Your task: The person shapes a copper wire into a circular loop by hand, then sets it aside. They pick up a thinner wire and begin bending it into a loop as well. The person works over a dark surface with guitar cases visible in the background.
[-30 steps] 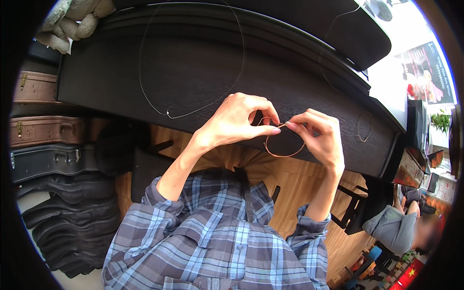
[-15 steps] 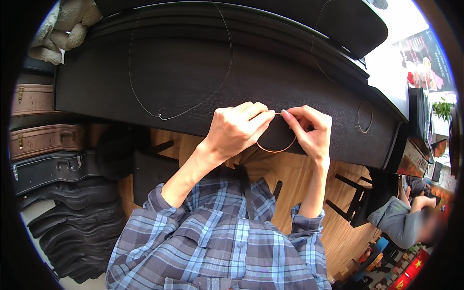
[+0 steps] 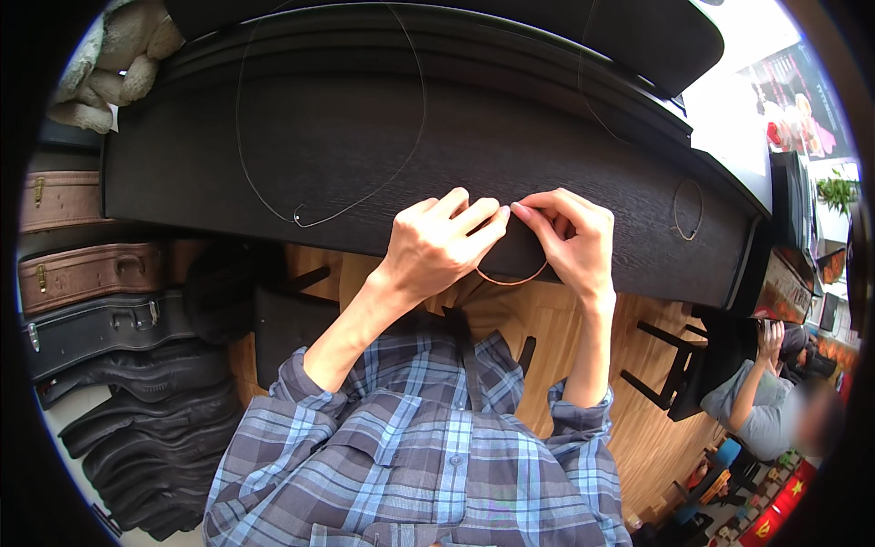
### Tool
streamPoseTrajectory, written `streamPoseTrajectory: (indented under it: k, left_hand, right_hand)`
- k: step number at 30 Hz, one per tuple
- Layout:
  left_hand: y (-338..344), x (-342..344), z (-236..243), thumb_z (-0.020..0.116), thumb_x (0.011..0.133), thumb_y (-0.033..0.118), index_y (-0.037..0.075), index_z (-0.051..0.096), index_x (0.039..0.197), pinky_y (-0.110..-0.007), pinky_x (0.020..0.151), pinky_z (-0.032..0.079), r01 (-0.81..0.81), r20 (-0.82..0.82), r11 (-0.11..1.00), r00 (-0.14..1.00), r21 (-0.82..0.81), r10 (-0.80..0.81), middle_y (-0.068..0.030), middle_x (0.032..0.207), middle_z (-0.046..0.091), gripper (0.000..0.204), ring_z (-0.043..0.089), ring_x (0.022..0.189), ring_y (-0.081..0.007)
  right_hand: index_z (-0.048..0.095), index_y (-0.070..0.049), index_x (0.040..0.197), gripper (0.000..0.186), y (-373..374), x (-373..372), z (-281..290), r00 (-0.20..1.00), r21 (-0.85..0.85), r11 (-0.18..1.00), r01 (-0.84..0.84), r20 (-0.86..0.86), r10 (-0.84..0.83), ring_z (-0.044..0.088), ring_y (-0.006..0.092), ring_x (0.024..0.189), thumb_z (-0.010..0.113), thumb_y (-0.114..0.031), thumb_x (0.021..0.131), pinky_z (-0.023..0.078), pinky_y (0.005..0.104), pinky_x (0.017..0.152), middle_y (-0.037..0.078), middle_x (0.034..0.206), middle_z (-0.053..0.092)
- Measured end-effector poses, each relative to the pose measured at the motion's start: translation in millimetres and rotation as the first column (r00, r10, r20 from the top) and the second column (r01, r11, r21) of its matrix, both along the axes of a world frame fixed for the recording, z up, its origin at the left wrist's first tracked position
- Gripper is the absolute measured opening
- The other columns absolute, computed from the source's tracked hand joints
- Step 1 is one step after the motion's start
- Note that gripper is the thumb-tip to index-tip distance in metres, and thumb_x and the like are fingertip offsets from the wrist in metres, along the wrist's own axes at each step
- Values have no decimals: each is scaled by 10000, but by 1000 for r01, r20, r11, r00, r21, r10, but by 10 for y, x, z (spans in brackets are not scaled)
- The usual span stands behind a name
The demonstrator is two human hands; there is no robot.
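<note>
Both my hands pinch a thin copper-coloured wire string, coiled into a loop that hangs below my fingers. My left hand is closed on it with thumb and forefinger, knuckles up. Closed in the same kind of pinch, my right hand meets it, the fingertips of both nearly touching. The bit of string between the tips is hidden. On the black lid beyond my hands lies a thin silvery string in a wide loop, a small ball at its near end. A small wire coil lies to the right.
Another fine wire runs over the lid's back edge. Brown instrument cases and black soft cases are stacked at left, below a plush toy. A black stool and a person in grey are at right.
My fingertips have come together, covering the short stretch of string that showed between them. The loop below looks shallower. At right, the other person has raised a hand.
</note>
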State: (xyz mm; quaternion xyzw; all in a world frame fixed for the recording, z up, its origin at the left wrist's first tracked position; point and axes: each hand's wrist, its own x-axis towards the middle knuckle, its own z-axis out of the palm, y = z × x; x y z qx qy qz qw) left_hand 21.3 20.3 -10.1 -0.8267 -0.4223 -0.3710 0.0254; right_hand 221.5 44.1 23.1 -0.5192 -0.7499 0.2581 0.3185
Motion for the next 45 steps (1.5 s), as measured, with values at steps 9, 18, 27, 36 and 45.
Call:
streamPoseTrajectory:
  k: [9,18,27,36,45]
  left_hand:
    - [-60,108,64,804,798,162,115,775,928,-302,599,518,-51,123,987,990,-154,70,20,917,688,141,619,668,-143]
    - [23,82,98,768,870,61,61,701,1187,-238,535,469,19,474,930,864,-367,169,-44,894,778,324,691,669,-122]
    - [159,-90,287,838,803,47,24,766,1003,-169,597,485,434,670,610,708,-663,225,-65,876,784,214,717,783,-71]
    - [269,-154,399,853,798,138,7,736,1102,-209,638,535,366,467,474,877,-801,113,-82,811,773,351,716,714,-98]
    - [371,-233,492,844,813,154,12,744,994,-182,472,441,581,609,186,769,-793,194,-91,808,764,250,686,601,-98]
  right_hand:
    - [754,-69,879,66,-59,-53,-58,989,22,989,144,-16,-144,523,66,521,805,-92,844,393,229,481,9,658,642]
    - [763,-61,886,58,-60,-50,-89,990,108,986,130,-72,-123,458,28,515,803,-78,848,339,211,472,-16,656,634]
    - [764,-91,880,67,-83,18,-128,987,167,978,125,-124,-105,492,46,499,811,-77,835,350,234,454,-15,678,655]
    - [763,-88,868,85,-94,63,-148,981,190,977,95,-184,-59,493,58,491,825,-66,815,347,237,448,-9,679,657]
    - [761,-89,867,82,-96,76,-149,988,205,978,50,-156,-17,497,67,492,824,-69,819,351,240,447,-5,665,638]
